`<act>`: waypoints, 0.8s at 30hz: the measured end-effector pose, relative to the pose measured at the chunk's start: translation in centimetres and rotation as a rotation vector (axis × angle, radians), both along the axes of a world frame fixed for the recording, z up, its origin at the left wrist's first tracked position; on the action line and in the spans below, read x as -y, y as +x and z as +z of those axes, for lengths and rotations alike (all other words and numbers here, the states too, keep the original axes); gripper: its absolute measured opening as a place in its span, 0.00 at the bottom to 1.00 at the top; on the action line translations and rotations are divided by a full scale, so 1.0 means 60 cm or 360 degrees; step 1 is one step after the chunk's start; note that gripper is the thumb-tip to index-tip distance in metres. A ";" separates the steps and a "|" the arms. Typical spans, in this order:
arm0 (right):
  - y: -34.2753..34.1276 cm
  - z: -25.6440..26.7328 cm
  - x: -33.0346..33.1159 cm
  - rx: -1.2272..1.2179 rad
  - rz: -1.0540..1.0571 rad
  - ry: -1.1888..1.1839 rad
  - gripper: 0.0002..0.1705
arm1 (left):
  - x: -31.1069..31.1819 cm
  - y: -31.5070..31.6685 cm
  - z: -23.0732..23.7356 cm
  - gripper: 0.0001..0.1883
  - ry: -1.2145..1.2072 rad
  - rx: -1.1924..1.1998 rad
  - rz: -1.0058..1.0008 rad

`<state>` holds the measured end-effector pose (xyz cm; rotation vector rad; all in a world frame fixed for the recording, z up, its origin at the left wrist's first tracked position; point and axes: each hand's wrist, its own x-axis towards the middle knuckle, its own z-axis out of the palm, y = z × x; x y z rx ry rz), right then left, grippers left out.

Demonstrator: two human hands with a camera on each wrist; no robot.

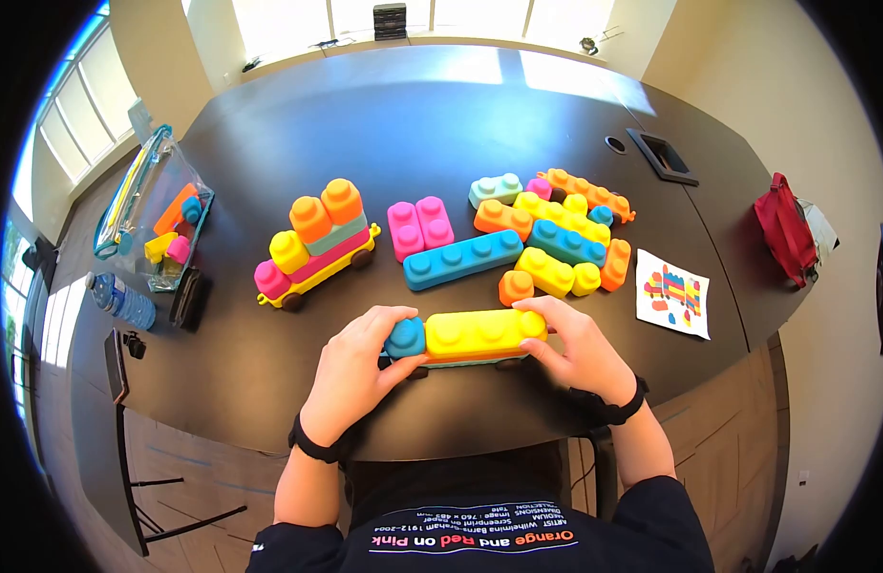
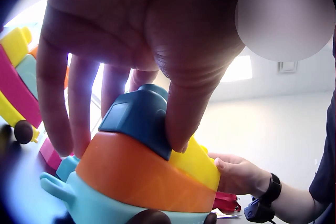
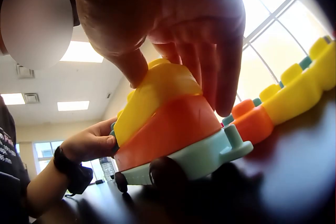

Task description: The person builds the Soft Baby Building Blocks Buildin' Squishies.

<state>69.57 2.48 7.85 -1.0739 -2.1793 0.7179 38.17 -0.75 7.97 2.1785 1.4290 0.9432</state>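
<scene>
My left hand [image 1: 353, 368] pinches a small blue block [image 1: 405, 338] between thumb and fingers. That block sits at the left end of a wheeled toy car. Beside it on the same car lies a long yellow block [image 1: 470, 333]. The right hand [image 1: 589, 351] grips the yellow block's right end, thumb on the near side, fingers over the far side. Under both blocks runs an orange layer [image 2: 136, 166], and below that is a pale teal wheeled base [image 3: 205, 157] with dark wheels. In the head view the base is mostly hidden by the blocks above.
A built wheeled car [image 1: 331, 267] stands to the left. Pink blocks [image 1: 420, 229], a long blue block [image 1: 463, 260] and a pile of yellow, orange and blue blocks [image 1: 561, 220] lie ahead. A picture card [image 1: 672, 294] is at right; a clear bag [image 1: 164, 215] and water bottle [image 1: 124, 302] are left.
</scene>
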 end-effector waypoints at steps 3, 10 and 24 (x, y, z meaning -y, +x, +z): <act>0.001 0.000 -0.003 0.0001 0.0020 -0.0006 0.25 | -0.002 0.000 0.001 0.25 -0.0021 0.0001 -0.0017; 0.001 -0.004 -0.003 -0.0045 0.0010 -0.0029 0.25 | -0.003 0.005 -0.002 0.25 0.0025 0.0005 0.0001; 0.005 -0.003 -0.008 -0.0005 0.0021 -0.0016 0.25 | -0.143 -0.045 0.041 0.19 -0.0544 0.0002 -0.0644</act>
